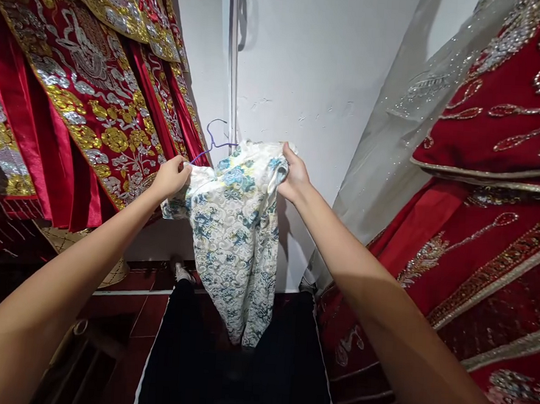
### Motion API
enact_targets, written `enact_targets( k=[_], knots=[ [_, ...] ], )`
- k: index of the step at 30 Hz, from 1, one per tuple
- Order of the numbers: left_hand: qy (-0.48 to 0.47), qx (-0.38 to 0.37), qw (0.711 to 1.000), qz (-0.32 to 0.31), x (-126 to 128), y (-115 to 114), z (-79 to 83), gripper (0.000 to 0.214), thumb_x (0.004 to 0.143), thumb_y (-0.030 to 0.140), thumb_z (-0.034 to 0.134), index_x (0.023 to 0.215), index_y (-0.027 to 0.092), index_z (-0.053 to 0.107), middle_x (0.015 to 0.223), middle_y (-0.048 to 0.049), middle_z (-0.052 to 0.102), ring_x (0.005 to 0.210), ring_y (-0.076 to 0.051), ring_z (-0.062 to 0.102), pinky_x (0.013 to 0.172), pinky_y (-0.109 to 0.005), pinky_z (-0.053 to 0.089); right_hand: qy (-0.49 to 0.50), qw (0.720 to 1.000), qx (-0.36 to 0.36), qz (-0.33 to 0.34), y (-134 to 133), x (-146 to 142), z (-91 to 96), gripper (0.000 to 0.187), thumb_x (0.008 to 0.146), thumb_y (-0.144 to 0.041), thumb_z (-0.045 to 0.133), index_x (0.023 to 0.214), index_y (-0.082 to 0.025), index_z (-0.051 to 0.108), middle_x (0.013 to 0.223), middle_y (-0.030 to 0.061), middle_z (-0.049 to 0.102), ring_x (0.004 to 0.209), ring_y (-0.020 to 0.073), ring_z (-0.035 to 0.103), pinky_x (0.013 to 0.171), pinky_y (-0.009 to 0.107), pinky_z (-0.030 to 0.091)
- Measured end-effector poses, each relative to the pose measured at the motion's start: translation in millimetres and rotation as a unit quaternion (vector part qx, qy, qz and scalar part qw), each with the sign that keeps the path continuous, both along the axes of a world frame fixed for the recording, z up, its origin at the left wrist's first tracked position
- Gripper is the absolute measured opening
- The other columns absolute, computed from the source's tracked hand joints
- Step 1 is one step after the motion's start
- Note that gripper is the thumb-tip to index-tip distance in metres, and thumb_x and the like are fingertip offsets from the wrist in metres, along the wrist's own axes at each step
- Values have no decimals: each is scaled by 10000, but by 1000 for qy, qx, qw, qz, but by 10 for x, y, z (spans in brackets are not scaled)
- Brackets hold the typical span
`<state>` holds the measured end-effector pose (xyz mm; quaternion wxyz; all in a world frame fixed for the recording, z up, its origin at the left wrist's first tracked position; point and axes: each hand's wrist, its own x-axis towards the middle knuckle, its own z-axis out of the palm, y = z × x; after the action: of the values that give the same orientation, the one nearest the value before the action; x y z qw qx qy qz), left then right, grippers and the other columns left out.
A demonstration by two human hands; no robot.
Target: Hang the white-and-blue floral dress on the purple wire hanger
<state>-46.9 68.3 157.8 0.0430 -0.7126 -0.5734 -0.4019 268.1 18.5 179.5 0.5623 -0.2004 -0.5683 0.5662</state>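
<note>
A white dress with a blue and yellow flower print point(224, 242) hangs between my hands, its skirt reaching down between my legs. My left hand point(173, 176) pinches its shoulder on the left, close to the end of a thin purple hanger point(213, 143). The hanger's hook and part of its arms stick out above the neckline; the rest is hidden in the cloth. At the other shoulder, my right hand point(294, 173) is closed on the fabric near the sleeve, thumb on top.
Red gowns with gold and silver embroidery point(89, 87) hang at the left. On the right are a sheer sparkling white gown point(393, 136) and red beaded gowns point(494, 124). A white wall point(315, 58) stands ahead, above a dark red tiled floor point(147, 307).
</note>
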Motion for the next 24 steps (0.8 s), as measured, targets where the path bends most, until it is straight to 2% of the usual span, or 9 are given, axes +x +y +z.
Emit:
enact_targets(
  k=[2,4,6,9,11,13,16,20,24],
  knots=[
    [-1,-6,1000,7,-24,7,-16,288,851,396,544,1002,170,639,852,-82,669,766,-237,581,698,-313,412,-37,999,-11,38,-37,-62,31,521,972,-586,390,1126,-152,633,994,84,738,1092,242,659,989,462,517],
    [1,-23,1000,-13,-58,-48,-91,298,868,429,525,929,166,652,817,-85,668,750,-240,585,706,-323,429,-106,990,-26,90,-155,-62,26,411,956,-496,498,1111,-146,647,985,83,736,1051,230,674,973,425,533],
    [-5,-50,996,-76,-58,-159,-211,347,899,467,482,861,168,653,792,-80,670,750,-234,596,714,-323,449,-202,962,-39,177,-304,26,-13,359,901,-411,617,1140,-145,654,1049,98,729,1054,234,674,963,403,540],
    [-68,-99,969,-217,98,-394,-388,419,910,536,480,909,158,662,843,-79,683,795,-223,624,742,-322,488,-304,906,-38,290,-433,217,-149,526,875,-489,633,1278,-152,608,1277,148,650,1161,278,627,1002,456,509],
    [-109,-111,940,-304,314,-565,-438,443,905,559,514,980,152,671,917,-90,688,857,-221,639,796,-335,506,-329,914,-12,237,-403,282,-315,602,881,-566,592,1343,-182,568,1385,156,578,1236,296,577,1054,496,460],
    [-114,-92,911,-385,575,-729,-408,412,914,533,541,1025,164,687,996,-100,686,953,-225,640,890,-360,499,-356,929,40,90,-307,266,-536,632,861,-556,628,1388,-221,529,1468,142,502,1326,299,493,1120,511,384],
    [-105,-43,867,-485,922,-940,-257,334,931,466,559,1045,194,716,1116,-107,672,1118,-233,608,1040,-400,436,-372,917,125,-75,-167,175,-889,689,831,-535,677,1434,-269,474,1552,98,393,1435,303,340,1184,527,262],
    [-134,-81,831,-533,1125,-1110,-36,285,870,394,674,1074,199,719,1256,-119,639,1239,-256,569,1089,-408,413,-310,933,164,-87,-150,182,-1178,549,865,-570,611,1298,-237,559,1441,99,504,1359,280,437,1174,505,282],
    [-161,-130,808,-551,1125,-1174,76,247,801,328,755,990,170,733,1246,-128,652,1239,-270,579,1077,-414,431,-243,951,122,-147,-219,297,-1193,526,819,-509,687,1255,-266,519,1375,77,522,1280,238,497,1108,473,381]
  ],
)
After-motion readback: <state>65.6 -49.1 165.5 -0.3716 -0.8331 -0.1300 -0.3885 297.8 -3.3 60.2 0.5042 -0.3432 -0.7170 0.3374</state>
